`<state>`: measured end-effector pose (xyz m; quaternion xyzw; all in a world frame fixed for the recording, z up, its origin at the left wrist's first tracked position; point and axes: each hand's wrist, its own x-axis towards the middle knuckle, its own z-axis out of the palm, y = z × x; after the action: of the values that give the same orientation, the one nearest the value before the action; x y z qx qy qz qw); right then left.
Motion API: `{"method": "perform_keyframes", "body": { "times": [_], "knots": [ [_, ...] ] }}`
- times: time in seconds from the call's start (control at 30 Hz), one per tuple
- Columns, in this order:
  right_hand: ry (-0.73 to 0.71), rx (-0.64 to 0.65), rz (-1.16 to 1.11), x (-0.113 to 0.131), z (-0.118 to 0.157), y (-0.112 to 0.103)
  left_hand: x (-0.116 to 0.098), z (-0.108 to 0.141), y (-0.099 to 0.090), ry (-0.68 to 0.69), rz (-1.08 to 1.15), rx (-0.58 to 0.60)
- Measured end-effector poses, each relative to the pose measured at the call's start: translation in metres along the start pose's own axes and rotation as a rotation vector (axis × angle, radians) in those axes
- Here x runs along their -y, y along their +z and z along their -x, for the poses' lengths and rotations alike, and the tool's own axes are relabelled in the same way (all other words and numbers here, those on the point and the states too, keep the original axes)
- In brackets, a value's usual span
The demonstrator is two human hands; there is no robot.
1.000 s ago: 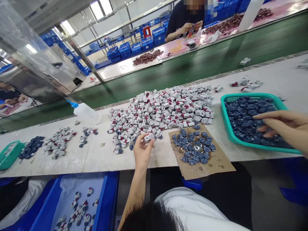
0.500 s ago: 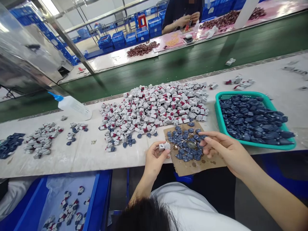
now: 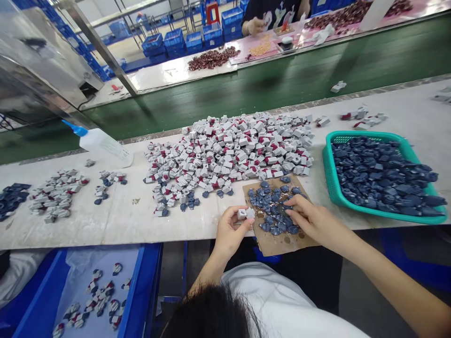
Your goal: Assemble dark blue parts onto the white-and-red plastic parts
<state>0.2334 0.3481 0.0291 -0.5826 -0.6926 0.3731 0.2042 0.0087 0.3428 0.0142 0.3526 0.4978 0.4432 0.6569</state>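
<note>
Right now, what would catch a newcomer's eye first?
A heap of small white-and-red blocks covers the middle of the white workbench. To its right sits a teal mesh tray of dark blue pieces. In front, the left hand holds a white block while the right hand touches blue pieces on a brown cardboard sheet.

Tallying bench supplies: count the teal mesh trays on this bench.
1. The teal mesh tray sits at the right of the white bench, heaped with dark blue parts. Others may lie beyond the frame.
</note>
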Motion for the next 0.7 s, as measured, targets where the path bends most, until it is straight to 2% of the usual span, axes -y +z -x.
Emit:
{"method": "perform_keyframes", "body": {
  "times": [0.2,0.43,0.57,0.7],
  "knots": [
    [-0.049,0.194,0.114,0.002,-0.017,-0.011,0.001,-0.001,-0.001,0.016,-0.015,0.012],
    [-0.080,0.345,0.152,0.000,-0.026,-0.018,0.003,-0.002,-0.004,0.016,-0.003,0.027],
    [-0.076,0.323,0.182,0.000,-0.024,-0.016,0.003,-0.002,-0.004,0.050,0.011,0.026],
    [-0.082,0.295,0.199,-0.002,-0.019,-0.014,0.002,0.003,-0.004,0.004,0.033,0.100]
  ]
}}
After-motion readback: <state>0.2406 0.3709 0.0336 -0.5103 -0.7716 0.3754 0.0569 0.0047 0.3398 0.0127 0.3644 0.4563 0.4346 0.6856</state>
